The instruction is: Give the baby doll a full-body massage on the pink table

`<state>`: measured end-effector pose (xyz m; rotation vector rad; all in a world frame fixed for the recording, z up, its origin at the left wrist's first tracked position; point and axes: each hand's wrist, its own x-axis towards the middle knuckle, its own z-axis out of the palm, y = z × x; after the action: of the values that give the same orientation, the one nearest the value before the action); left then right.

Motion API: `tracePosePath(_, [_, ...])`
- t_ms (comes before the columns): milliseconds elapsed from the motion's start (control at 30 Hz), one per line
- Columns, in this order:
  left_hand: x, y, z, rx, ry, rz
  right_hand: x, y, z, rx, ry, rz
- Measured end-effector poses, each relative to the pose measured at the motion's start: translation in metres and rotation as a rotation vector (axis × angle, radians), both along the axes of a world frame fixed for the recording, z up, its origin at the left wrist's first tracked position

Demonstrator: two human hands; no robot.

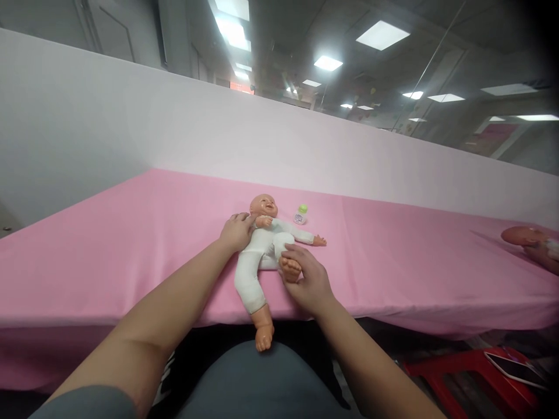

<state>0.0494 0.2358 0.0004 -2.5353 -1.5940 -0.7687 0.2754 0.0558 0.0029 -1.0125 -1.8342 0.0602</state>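
Note:
A baby doll (255, 247) with a white cloth body lies on its back on the pink-covered table, head toward the wall. My left hand (238, 233) is closed around the doll's arm at chest level; the doll's small hand sticks out past my fingers. My right hand (310, 279) grips the doll's foot (290, 269), with that leg bent up toward the belly. The doll's other leg (253, 285) hangs over the table's front edge. Its free arm (301, 234) stretches out to the right. Near its head stands a small clear bottle with a green cap (300, 214).
Pink cloth (393, 262) covers the long table. A white partition (279, 139) runs along its back, with glass above. Another doll (530, 241) lies at the far right. Below the right side, a red stool (471, 372) bears a phone-like device (515, 369).

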Motion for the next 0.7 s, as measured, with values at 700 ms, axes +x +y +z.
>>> tracePosePath(700, [-0.026, 0.025, -0.007, -0.291, -0.757, 0.180, 0.002, 0.004, -0.012, -0.019, 0.103, -0.055])
